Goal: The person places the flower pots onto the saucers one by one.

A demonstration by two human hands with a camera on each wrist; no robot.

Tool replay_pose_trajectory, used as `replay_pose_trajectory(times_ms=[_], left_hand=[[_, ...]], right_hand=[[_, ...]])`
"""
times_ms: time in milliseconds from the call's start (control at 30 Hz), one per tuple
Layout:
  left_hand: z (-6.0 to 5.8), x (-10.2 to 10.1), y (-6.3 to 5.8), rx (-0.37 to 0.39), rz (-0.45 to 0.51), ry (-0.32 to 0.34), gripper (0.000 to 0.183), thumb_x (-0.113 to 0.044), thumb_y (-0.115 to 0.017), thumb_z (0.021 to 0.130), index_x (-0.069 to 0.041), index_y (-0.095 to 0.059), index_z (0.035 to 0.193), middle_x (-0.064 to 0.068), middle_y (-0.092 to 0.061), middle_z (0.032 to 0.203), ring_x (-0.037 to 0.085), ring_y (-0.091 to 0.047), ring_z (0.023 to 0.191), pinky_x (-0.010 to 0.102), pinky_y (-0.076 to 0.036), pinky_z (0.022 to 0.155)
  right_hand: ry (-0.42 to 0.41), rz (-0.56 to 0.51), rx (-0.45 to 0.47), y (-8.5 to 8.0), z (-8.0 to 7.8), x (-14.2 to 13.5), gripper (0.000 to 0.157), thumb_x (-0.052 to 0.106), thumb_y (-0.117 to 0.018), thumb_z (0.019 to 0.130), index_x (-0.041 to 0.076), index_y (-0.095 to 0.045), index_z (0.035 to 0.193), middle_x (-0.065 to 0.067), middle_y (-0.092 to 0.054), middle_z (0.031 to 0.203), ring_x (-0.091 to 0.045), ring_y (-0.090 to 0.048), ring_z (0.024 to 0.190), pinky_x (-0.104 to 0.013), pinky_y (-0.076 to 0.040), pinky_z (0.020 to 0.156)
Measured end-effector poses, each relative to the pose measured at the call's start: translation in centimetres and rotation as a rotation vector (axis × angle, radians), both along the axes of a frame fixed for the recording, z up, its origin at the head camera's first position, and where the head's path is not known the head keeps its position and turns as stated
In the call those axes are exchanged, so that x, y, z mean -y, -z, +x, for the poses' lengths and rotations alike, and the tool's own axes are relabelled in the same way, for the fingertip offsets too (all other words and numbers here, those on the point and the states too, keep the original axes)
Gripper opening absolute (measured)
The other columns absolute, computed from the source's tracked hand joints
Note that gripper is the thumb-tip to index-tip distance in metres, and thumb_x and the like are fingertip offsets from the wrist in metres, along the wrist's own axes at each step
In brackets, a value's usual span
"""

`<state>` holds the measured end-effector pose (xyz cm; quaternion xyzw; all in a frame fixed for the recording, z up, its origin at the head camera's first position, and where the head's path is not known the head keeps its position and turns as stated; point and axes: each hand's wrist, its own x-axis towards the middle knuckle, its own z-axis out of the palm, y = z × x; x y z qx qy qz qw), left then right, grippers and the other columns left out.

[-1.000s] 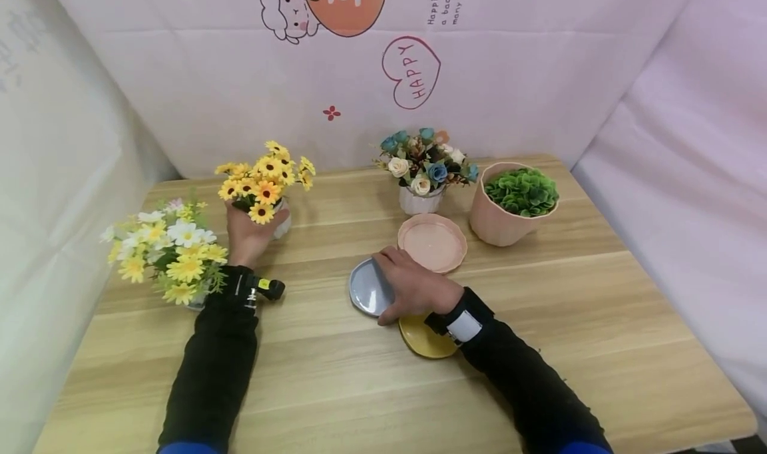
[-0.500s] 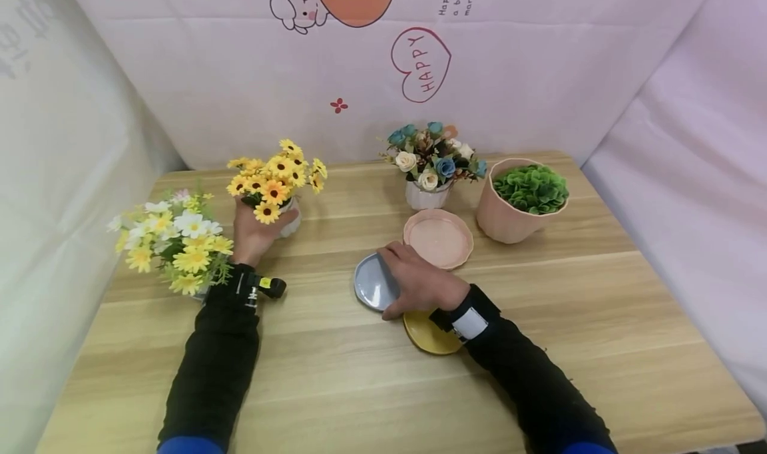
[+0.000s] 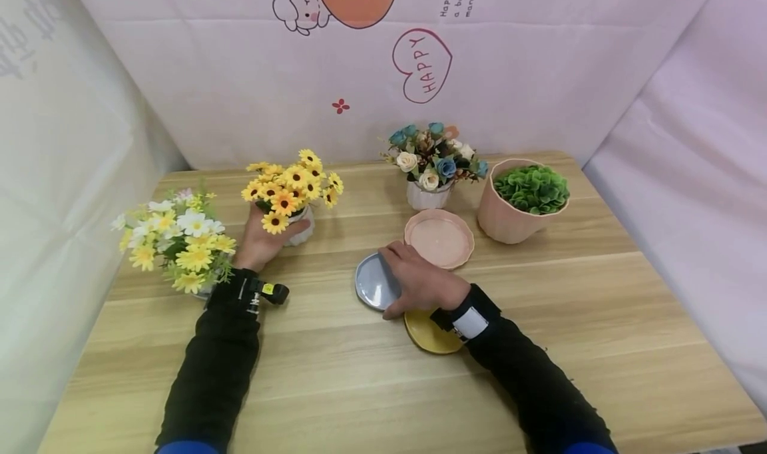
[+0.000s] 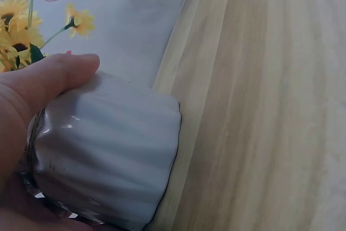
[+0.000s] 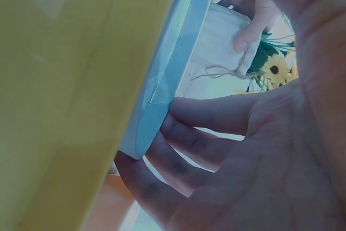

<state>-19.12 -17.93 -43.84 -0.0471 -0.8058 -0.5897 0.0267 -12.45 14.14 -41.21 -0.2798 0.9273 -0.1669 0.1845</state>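
My left hand (image 3: 261, 239) grips the white fluted pot (image 4: 108, 144) of yellow daisy-like flowers (image 3: 289, 188). In the left wrist view the thumb lies along its side near the rim. My right hand (image 3: 421, 282) holds the grey-blue saucer (image 3: 375, 282), fingers at its far edge and thumb at its near edge. Under the right wrist is a mustard-yellow saucer (image 3: 433, 337), partly hidden. Just beyond the right fingers a pink saucer (image 3: 440, 237) lies on the table. The right wrist view shows the fingertips (image 5: 186, 111) against the blue saucer's rim.
White-and-yellow flowers (image 3: 180, 241) stand left, beside my left wrist. At the back is a white pot (image 3: 427, 196) of blue and cream roses. A pink pot (image 3: 509, 221) with green leaves stands right of it on the wooden table (image 3: 599, 321). White printed cloth (image 3: 515, 74) hangs behind.
My left hand has moved right and slightly nearer with the yellow flower pot. The right hand stays at the grey-blue saucer. The head view has shifted a little.
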Motion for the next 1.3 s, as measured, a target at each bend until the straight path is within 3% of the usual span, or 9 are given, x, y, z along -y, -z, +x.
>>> replay_pose_trajectory(times_ms=[733, 1067, 1300], left_hand=[[1.3, -1.8, -0.8, 0.098, -0.087, 0.152, 0.114, -0.031, -0.087, 0.089, -0.021, -0.007, 0.170, 0.008, -0.029, 0.174, 0.029, -0.028, 0.162, 0.052, -0.022, 0.135], [1.8, -3.2, -0.6, 0.104, -0.082, 0.239, 0.110, -0.032, -0.087, 0.089, -0.022, -0.012, 0.170, 0.006, -0.032, 0.174, 0.027, -0.031, 0.161, 0.050, -0.022, 0.135], [2.4, -4.4, -0.5, 0.093, -0.110, 0.254, 0.111, -0.034, -0.088, 0.087, -0.021, -0.016, 0.170, 0.008, -0.033, 0.173, 0.028, -0.033, 0.160, 0.051, -0.023, 0.134]], right_hand=[[-0.001, 0.005, 0.012, 0.0, -0.1, -0.1, 0.122, 0.045, -0.096, 0.075, -0.002, -0.027, 0.164, -0.018, -0.040, 0.158, -0.030, -0.042, 0.141, -0.044, -0.043, 0.122], [-0.013, -0.013, 0.006, 0.1, -0.1, -0.1, 0.122, 0.044, -0.096, 0.074, -0.005, -0.028, 0.163, -0.020, -0.041, 0.157, -0.031, -0.043, 0.141, -0.045, -0.044, 0.122], [-0.017, -0.013, 0.002, 0.0, -0.1, -0.1, 0.120, 0.045, -0.096, 0.075, -0.004, -0.030, 0.162, -0.018, -0.042, 0.155, -0.030, -0.044, 0.139, -0.044, -0.046, 0.120]])
